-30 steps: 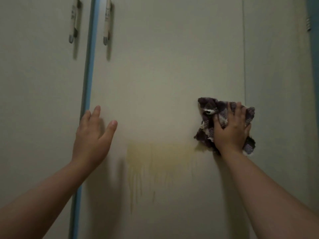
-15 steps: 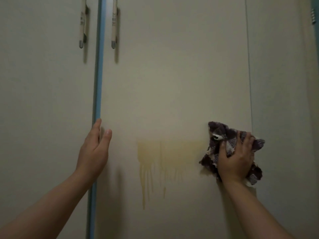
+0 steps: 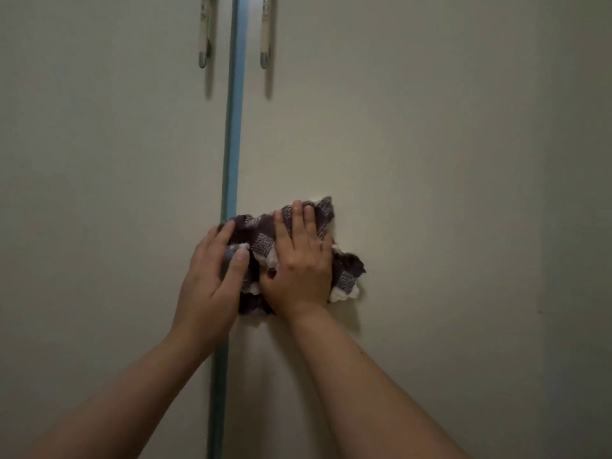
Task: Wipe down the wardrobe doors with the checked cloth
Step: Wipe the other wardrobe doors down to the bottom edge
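The fingers [image 3: 296, 220] of the right hand [image 3: 303, 266] lie straight and close together, flat on the checked cloth [image 3: 260, 235]; they press it to the door w/o gripping, and the palm sits on it also; the left hand [image 3: 210, 283] is relaxed, its fingertips [image 3: 223, 235] at the cloth's left end and the thumb laid on the cloth's near edge; I see no clear pinch there. The cloth looks soft, light and limp, a woven rag which bunches easily; prob. it will crumple and creep under the palm, so the best hold is a flat hand on its middle, w/ loose parts tucked under. It is crumpled at the centre of the frame, mostly under the right palm; corners stick out above the fingertips and at the lower right of the hand; its left end reaches the blue strip [image 3: 233, 144] between the doors. It lies on the right door [image 3: 414, 160], beside the left door [image 3: 99, 160]; the surface seems smooth, so the cloth should glide. Two handles [image 3: 202, 34] hang at the upper centre, well above the hands.
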{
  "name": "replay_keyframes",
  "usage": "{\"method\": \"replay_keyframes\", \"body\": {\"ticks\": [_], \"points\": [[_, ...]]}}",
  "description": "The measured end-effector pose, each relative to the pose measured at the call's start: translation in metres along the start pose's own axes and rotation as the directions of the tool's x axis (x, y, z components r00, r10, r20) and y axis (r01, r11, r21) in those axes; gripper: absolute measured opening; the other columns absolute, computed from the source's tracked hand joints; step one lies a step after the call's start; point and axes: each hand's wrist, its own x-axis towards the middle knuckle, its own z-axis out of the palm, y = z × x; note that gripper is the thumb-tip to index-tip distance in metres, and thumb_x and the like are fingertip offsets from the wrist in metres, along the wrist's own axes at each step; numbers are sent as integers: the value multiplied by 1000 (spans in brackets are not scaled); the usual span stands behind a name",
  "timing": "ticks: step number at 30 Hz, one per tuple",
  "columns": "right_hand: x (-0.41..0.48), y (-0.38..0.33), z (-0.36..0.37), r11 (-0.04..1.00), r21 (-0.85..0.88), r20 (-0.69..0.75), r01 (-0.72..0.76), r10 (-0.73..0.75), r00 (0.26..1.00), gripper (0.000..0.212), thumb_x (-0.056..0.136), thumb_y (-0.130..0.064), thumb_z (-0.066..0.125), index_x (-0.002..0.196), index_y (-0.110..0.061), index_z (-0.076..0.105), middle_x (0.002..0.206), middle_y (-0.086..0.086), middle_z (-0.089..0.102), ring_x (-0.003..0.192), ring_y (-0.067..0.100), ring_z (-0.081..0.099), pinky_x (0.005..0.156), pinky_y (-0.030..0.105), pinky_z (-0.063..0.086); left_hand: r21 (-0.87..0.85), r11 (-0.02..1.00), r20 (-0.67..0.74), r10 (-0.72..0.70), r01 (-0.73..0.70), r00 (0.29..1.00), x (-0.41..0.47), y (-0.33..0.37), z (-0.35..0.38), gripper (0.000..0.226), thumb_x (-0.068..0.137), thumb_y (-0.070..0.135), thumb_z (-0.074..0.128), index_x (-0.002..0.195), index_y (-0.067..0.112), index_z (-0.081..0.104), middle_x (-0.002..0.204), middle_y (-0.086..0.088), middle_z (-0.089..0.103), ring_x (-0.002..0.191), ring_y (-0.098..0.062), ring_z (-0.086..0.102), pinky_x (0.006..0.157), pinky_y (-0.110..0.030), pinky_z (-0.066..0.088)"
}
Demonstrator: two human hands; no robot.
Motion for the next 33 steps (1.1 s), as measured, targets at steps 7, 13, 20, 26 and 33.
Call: {"method": "replay_keyframes", "body": {"ticks": [7, 13, 20, 26, 33], "points": [[-14, -26, 4, 980, 72, 18, 187, -189, 982, 49, 84, -28, 33, 126, -14, 56, 134, 12, 51, 127, 27, 45, 101, 53, 37, 325, 943, -39, 88, -71, 995, -17, -5, -7, 71, 80, 48, 39, 144, 24, 18, 155, -9, 5, 141, -21, 1, 112, -42, 6], [-75, -25, 5, 897, -63, 312, 437, -398, 863, 66, 84, -47, 46, 141, -16, 34, 147, 6, 38, 137, 25, 29, 109, 48, 30, 341, 937, 186, 17, -81, 982, -40, -9, 10, 61, 83, 50, 37, 139, 25, 34, 153, -3, 19, 141, -19, 9, 114, -39, 10], [-80, -5, 3, 829, -8, 286, 559, -534, 796, 66, 84, -47, 43, 141, -14, 35, 148, 3, 36, 139, 20, 26, 113, 43, 21, 394, 919, 151, -64, -1, 987, -55, -13, 23, 64, 89, 47, 46, 144, 27, 22, 156, -3, -1, 142, -18, -1, 113, -36, 7], [-91, 57, -16, 892, 77, 89, 445, -451, 888, 49, 81, -24, 46, 128, -13, 55, 139, 9, 46, 131, 24, 39, 109, 47, 25, 390, 921, 163, -72, 3, 984, -72, -10, 32, 75, 77, 55, 37, 143, 29, 11, 155, -8, -6, 142, -23, -1, 113, -44, 10], [-108, 182, -58, 976, -58, 81, 211, -206, 975, 62, 73, -29, 54, 131, -7, 49, 142, 16, 37, 134, 26, 31, 109, 52, 20, 345, 936, 129, -122, 71, 984, -77, -2, 50, 73, 77, 59, 29, 139, 35, 0, 154, -6, -8, 141, -27, -12, 113, -43, -1]]}}
